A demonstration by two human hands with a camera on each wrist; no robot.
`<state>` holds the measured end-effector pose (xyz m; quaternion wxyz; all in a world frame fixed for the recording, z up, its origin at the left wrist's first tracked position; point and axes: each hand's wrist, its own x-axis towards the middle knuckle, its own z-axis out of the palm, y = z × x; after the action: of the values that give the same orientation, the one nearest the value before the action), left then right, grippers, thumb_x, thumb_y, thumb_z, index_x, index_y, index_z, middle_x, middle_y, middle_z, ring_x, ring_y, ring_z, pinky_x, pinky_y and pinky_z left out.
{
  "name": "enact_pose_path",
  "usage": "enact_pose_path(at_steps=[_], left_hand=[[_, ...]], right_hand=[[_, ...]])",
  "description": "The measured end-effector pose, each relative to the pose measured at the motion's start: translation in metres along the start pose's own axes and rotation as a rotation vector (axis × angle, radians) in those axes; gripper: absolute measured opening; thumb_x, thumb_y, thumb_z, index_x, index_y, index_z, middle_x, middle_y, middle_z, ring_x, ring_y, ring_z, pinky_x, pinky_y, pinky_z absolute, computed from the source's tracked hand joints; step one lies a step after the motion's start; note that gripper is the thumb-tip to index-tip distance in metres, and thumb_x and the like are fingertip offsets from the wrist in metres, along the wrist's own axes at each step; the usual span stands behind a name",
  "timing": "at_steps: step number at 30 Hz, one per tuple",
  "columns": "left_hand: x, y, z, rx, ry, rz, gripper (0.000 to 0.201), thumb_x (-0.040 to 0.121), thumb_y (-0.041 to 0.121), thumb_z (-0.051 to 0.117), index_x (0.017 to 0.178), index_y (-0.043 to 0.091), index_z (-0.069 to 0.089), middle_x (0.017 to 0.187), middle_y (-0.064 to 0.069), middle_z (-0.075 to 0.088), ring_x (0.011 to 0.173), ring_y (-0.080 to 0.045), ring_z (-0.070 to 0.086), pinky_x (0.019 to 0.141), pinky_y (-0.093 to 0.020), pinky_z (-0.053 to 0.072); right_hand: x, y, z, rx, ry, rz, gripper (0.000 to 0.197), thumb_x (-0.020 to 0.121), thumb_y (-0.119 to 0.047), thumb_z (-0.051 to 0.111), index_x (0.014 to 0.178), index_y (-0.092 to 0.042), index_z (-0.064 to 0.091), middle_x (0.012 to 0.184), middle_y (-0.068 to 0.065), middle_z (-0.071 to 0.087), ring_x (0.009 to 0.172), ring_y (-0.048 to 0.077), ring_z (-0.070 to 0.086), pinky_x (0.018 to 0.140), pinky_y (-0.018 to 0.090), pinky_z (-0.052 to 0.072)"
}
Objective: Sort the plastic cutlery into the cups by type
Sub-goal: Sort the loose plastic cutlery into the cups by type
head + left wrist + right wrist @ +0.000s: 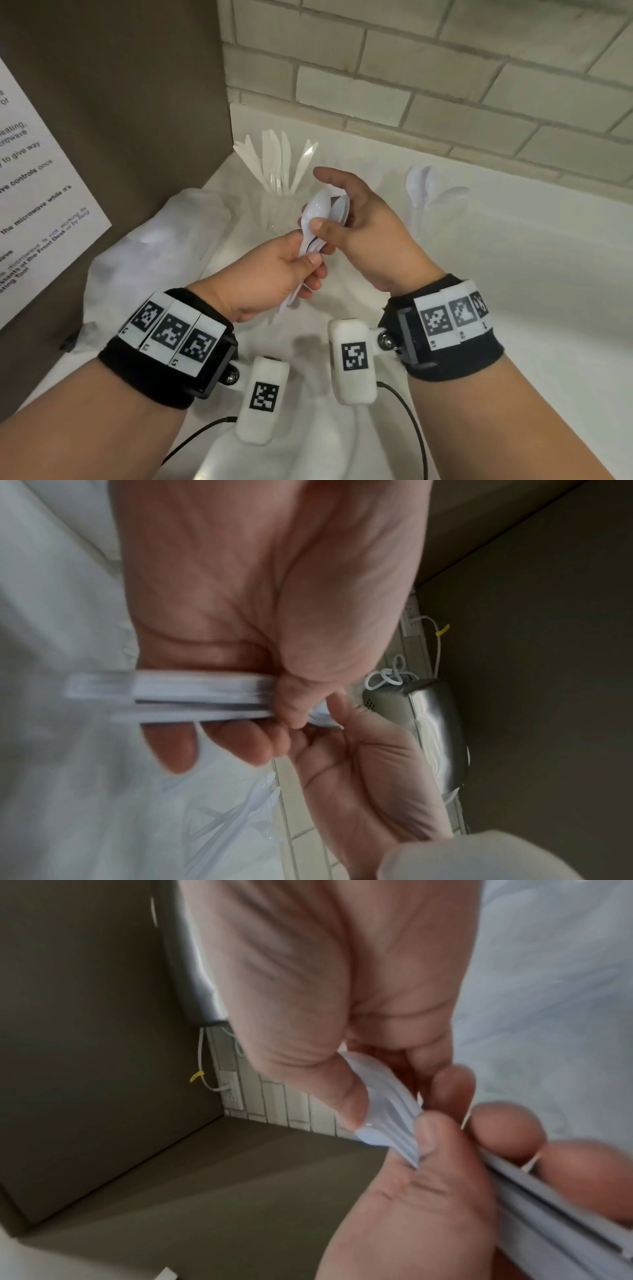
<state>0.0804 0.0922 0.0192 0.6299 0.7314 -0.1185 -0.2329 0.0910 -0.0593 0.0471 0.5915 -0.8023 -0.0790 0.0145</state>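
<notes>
A white paper sheet (37, 192) on the brown panel's left edge is showing cut-off print: "to give way", "controls once", "the microwave while it's", "the Front Desk".

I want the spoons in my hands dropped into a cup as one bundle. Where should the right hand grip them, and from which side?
Grip the spoons at the necks just below the stacked bowls, coming from the right. The left hand already grips the handles lower down, while the bowls stick up free and nested. The right hand already has its thumb on a bowl.
</notes>
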Motion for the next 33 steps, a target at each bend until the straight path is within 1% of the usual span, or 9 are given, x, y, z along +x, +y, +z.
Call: enact_pose_path(at_steps=[2,6,10,12,16,23,26,29,33], left_hand=[[-0.001,0.0,0.001,0.074,0.006,-0.005,0.012,0.102,0.018,0.042,0.105,0.019,0.053,0.082,0.0,0.057,0.07,-0.012,0.057,0.078,-0.04,0.052],[0.001,0.005,0.002,0.329,0.058,-0.024,0.016,0.1,0.027,0.046,0.107,0.013,0.044,0.084,-0.004,0.058,0.071,-0.015,0.056,0.077,-0.046,0.053],[0.004,0.008,0.004,0.521,0.092,-0.053,0.038,0.098,0.033,0.049,0.125,0.01,0.036,0.092,0.002,0.054,0.079,-0.007,0.055,0.066,-0.028,0.047],[0.006,0.007,0.005,0.585,0.068,-0.088,0.05,0.098,0.035,0.049,0.134,0.007,0.032,0.099,0.001,0.052,0.08,-0.004,0.051,0.064,-0.019,0.043],[0.006,0.004,0.007,0.613,0.009,-0.136,0.041,0.098,0.035,0.049,0.128,0.008,0.041,0.096,-0.003,0.057,0.078,-0.013,0.055,0.069,-0.028,0.047],[0.001,0.011,0.017,0.446,0.002,-0.17,0.036,0.1,0.033,0.046,0.128,0.013,0.038,0.086,-0.005,0.058,0.068,-0.01,0.059,0.072,-0.036,0.054],[0.001,0.009,0.02,0.402,0.02,-0.119,0.051,0.095,0.035,0.054,0.137,0.013,0.036,0.096,0.003,0.058,0.081,-0.009,0.06,0.078,-0.033,0.053],[-0.002,0.005,0.009,0.588,0.041,-0.086,0.07,0.088,0.047,0.059,0.146,0.02,0.03,0.129,0.002,0.048,0.113,-0.01,0.051,0.093,-0.02,0.04],[-0.003,0.0,-0.023,0.923,0.403,-0.158,0.065,0.087,0.057,0.055,0.143,0.031,0.035,0.15,-0.002,0.023,0.14,-0.026,0.024,0.112,-0.044,0.021]], right_hand=[[-0.003,0.001,0.0,0.18,-0.055,0.001,0.058,0.078,-0.005,0.059,0.125,-0.038,0.049,0.112,0.017,0.062,0.108,0.033,0.062,0.096,0.051,0.051],[-0.007,0.005,-0.005,0.469,-0.149,-0.01,0.072,0.075,0.007,0.057,0.136,-0.027,0.039,0.103,0.015,0.06,0.102,0.032,0.058,0.098,0.048,0.045],[-0.008,0.007,0.004,0.271,-0.012,0.003,0.058,0.076,-0.012,0.073,0.125,-0.033,0.052,0.122,0.016,0.056,0.113,0.033,0.057,0.101,0.044,0.048],[-0.008,0.007,0.01,0.194,0.067,0.043,0.041,0.081,-0.006,0.071,0.113,-0.027,0.056,0.114,0.008,0.056,0.106,0.025,0.058,0.094,0.038,0.052],[-0.011,0.008,0.012,0.307,0.08,0.154,0.031,0.08,0.002,0.062,0.091,-0.024,0.052,0.111,0.019,0.058,0.106,0.038,0.061,0.085,0.053,0.055],[-0.018,0.007,0.011,0.32,0.128,0.105,0.038,0.084,0.014,0.056,0.098,-0.021,0.053,0.09,0.006,0.051,0.078,0.021,0.055,0.074,0.041,0.052],[-0.017,0.002,0.001,0.338,0.239,0.075,0.037,0.084,0.017,0.054,0.093,-0.018,0.054,0.089,0.004,0.05,0.068,0.019,0.056,0.079,0.049,0.053],[-0.009,-0.008,-0.033,0.273,0.497,-0.047,0.038,0.08,0.018,0.055,0.088,-0.019,0.053,0.085,0.003,0.054,0.064,0.015,0.059,0.08,0.051,0.056],[0.007,-0.023,-0.091,-0.07,0.868,-0.214,0.038,0.073,0.005,0.054,0.085,-0.031,0.048,0.086,-0.002,0.056,0.076,0.017,0.061,0.079,0.042,0.056]])
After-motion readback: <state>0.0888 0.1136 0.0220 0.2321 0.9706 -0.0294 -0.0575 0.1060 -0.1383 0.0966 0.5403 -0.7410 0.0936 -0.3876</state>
